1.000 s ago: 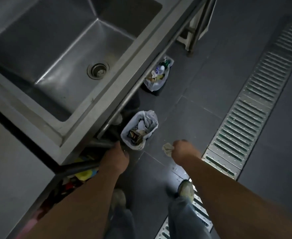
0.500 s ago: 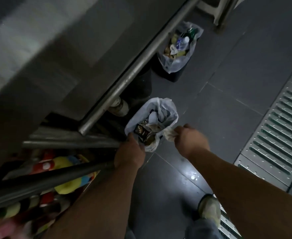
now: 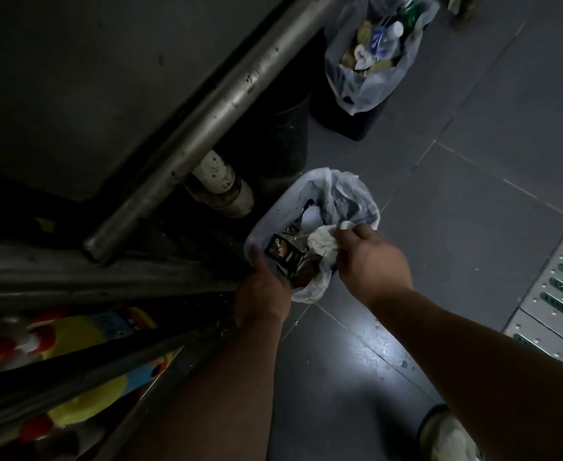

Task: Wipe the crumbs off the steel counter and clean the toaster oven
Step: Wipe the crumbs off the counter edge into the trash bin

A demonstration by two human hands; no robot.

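The crumpled wipe [image 3: 323,243] in the right hand [image 3: 373,261] is white. The near bin [image 3: 275,224] has a pale, bluish-white plastic liner, and inside it lies a black packet [image 3: 285,253] with light lettering. The far bin [image 3: 336,114] is black with a clear, whitish liner; its rubbish shows white, yellow, blue and green pieces. The floor [image 3: 473,161] is dark grey tile with thin pale joint lines. At the right, the drain grate [image 3: 562,287] is light silver with rows of dark green slots. The steel bar [image 3: 207,124] is dull grey with dark spots. At the near left, the packages [image 3: 83,354] are bright yellow, red and blue. The shoe [image 3: 449,437] is off-white.
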